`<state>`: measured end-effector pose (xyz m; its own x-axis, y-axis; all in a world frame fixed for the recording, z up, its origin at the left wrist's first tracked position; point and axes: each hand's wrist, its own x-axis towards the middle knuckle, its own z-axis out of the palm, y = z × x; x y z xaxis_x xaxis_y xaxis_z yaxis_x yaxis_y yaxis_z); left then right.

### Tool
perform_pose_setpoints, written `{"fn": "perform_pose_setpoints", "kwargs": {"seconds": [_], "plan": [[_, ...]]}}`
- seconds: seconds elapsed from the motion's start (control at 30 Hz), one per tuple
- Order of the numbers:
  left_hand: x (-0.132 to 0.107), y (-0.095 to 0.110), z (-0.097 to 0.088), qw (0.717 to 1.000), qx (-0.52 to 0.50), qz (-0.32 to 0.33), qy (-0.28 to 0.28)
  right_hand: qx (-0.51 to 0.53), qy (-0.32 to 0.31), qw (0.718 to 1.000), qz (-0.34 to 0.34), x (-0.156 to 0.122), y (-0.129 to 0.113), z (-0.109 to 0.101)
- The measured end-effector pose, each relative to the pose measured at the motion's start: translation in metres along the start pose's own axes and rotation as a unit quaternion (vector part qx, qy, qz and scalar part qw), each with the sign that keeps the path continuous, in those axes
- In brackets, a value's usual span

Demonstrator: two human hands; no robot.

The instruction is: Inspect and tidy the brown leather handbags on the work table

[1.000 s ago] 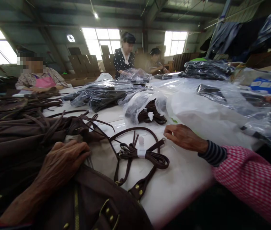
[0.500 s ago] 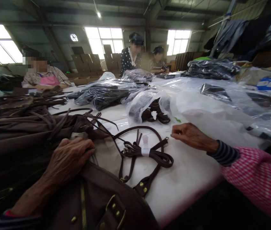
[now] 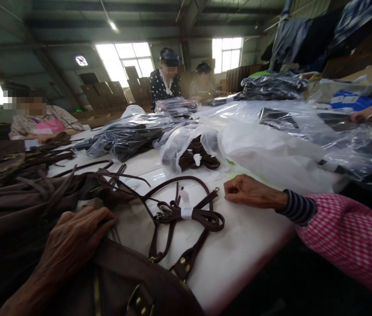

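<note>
My left hand (image 3: 78, 232) lies on a dark brown bag (image 3: 133, 267) with brass zips and studs, its fingers closed over the edge of the open mouth beside the pale lining (image 3: 131, 224). The fingertips are partly hidden. On the table, right of the bag, lies a coiled brown strap (image 3: 210, 217) with a white paper band (image 3: 186, 212) around it. The bag's handle loops around and behind this bundle. My right hand (image 3: 250, 192) is just right of the strap's metal clip, low over the table, with curled fingers and nothing visible in them.
A clear plastic bag (image 3: 169, 153) with more banded straps stands behind the bundle. Plastic-wrapped dark goods (image 3: 129, 134) and white plastic sheeting (image 3: 271, 147) cover the table beyond. Several co-workers sit or stand around it; one person's hand (image 3: 366, 114) reaches in at the right.
The view has turned slightly, so most things sit further left in the picture. My left hand stays on the bag; my right hand keeps its curled pose near the strap.
</note>
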<state>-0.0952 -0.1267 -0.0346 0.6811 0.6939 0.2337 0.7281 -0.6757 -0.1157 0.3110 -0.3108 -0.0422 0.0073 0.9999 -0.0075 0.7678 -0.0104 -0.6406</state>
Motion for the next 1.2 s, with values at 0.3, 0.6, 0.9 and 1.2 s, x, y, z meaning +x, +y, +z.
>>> {"fn": "perform_pose_setpoints", "kwargs": {"seconds": [0.3, 0.6, 0.9, 1.2], "plan": [[-0.002, 0.0, 0.001, 1.0, 0.015, 0.015, -0.017, 0.062, -0.01, 0.998, -0.028, 0.013, -0.002, 0.01], [-0.007, 0.008, 0.0, 0.999, -0.019, 0.032, 0.013, 0.127, -0.069, 0.99, -0.004, 0.01, -0.003, 0.001], [-0.009, 0.013, -0.004, 0.997, -0.059, -0.044, -0.015, -0.089, 0.256, 0.961, -0.045, 0.02, -0.044, -0.018], [-0.011, 0.016, -0.014, 0.99, -0.096, -0.09, -0.051, -0.207, 0.03, 0.946, -0.247, 0.085, -0.155, 0.049]]}}
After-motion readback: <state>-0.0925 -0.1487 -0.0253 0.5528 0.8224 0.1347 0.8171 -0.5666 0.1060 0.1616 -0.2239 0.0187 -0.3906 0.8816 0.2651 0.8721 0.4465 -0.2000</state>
